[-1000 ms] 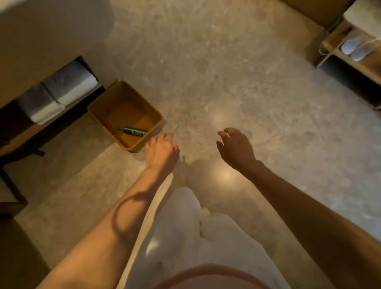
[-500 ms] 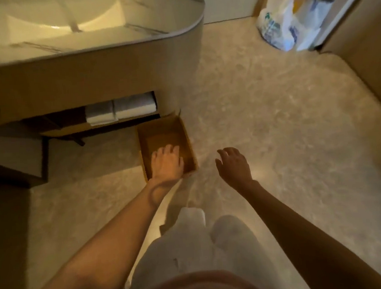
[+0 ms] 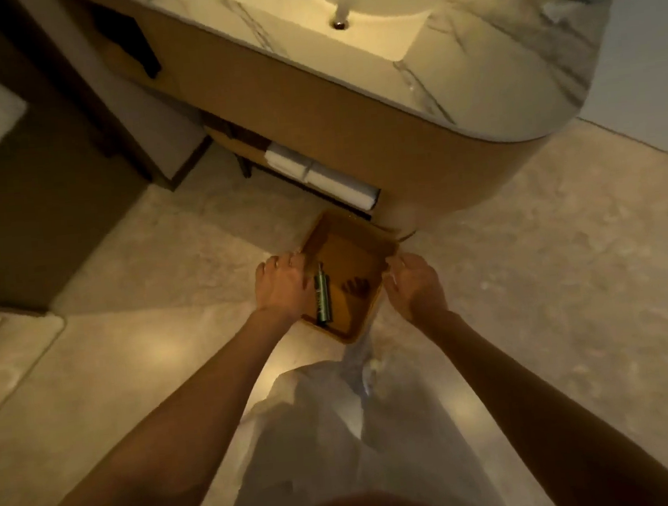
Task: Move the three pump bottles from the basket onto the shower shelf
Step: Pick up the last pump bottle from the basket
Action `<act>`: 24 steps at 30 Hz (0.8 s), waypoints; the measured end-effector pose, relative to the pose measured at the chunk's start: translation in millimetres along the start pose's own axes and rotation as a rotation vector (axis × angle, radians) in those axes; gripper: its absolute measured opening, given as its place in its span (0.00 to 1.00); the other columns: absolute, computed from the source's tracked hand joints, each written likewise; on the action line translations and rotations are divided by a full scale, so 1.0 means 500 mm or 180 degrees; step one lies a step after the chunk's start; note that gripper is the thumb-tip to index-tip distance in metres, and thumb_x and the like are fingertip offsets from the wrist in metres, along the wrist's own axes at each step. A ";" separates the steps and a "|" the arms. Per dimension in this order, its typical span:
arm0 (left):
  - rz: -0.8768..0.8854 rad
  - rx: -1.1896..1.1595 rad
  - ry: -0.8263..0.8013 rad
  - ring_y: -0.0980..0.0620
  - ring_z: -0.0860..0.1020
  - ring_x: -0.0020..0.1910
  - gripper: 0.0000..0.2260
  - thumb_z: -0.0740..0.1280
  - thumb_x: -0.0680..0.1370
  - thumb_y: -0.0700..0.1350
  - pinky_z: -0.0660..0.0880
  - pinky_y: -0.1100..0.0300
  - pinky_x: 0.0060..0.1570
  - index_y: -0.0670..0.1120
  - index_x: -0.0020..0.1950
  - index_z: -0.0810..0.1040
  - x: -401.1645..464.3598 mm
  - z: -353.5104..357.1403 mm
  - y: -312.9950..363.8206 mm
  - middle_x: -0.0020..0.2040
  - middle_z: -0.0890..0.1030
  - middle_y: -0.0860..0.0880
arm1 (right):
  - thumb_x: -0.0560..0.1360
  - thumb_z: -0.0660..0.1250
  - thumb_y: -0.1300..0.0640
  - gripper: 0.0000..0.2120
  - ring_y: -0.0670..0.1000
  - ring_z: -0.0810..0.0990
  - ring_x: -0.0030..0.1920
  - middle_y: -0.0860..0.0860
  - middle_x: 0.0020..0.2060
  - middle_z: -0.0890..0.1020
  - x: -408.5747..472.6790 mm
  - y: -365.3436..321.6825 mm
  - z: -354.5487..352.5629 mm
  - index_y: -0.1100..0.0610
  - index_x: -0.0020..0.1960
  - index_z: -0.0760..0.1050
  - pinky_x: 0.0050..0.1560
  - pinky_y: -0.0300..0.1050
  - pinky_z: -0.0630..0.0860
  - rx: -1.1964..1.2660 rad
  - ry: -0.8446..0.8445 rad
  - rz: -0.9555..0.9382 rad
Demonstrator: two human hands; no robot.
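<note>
Head view: a vanity [image 3: 352, 120] stands over the floor [image 3: 132, 374], and the tan basket [image 3: 349, 259] sits at its foot. The left hand [image 3: 284, 288] rests on the basket's left rim, the right hand [image 3: 415, 285] on the right rim; neither grip holds anything else. One bottle [image 3: 322, 294] lies flat inside by the left wall, slim, dark green, pump pointing away. It looks light, rigid, probably slick; grasp the body, not the pump.
</note>
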State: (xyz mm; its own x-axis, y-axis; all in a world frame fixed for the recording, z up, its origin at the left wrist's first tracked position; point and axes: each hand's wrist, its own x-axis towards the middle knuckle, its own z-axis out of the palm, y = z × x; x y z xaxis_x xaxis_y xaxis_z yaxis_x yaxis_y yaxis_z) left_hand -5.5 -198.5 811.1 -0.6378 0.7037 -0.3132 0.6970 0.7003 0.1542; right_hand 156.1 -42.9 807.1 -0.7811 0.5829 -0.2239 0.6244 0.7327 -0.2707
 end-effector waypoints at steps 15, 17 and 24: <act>-0.1033 -0.0396 -0.0230 0.43 0.68 0.67 0.20 0.59 0.78 0.51 0.64 0.49 0.66 0.46 0.69 0.68 0.158 0.355 -0.049 0.68 0.72 0.44 | 0.78 0.58 0.55 0.18 0.56 0.76 0.59 0.57 0.58 0.78 0.278 0.097 0.328 0.59 0.65 0.72 0.58 0.50 0.72 -0.0400 -0.0762 -0.1276; -0.1025 -0.0431 -0.0263 0.43 0.67 0.68 0.20 0.58 0.78 0.50 0.63 0.48 0.67 0.46 0.68 0.68 0.213 0.458 -0.079 0.68 0.72 0.44 | 0.77 0.60 0.56 0.19 0.57 0.76 0.58 0.57 0.57 0.79 0.314 0.121 0.446 0.60 0.66 0.71 0.56 0.51 0.74 -0.0402 -0.0802 -0.1357; -0.0894 -0.0123 -0.0376 0.40 0.65 0.68 0.20 0.58 0.78 0.51 0.60 0.45 0.68 0.45 0.68 0.67 0.357 0.813 -0.182 0.68 0.70 0.42 | 0.77 0.58 0.54 0.19 0.58 0.73 0.61 0.58 0.58 0.76 0.446 0.204 0.847 0.60 0.66 0.69 0.61 0.54 0.69 -0.1064 -0.1096 -0.1640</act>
State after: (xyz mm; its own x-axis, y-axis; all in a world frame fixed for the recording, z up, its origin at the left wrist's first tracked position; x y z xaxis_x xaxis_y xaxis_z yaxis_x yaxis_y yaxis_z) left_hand -49.6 -185.3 360.0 -0.7596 0.4647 -0.4550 0.4844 0.8711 0.0810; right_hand 48.3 13.2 332.9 -0.8960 0.0287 -0.4430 0.0970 0.9865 -0.1322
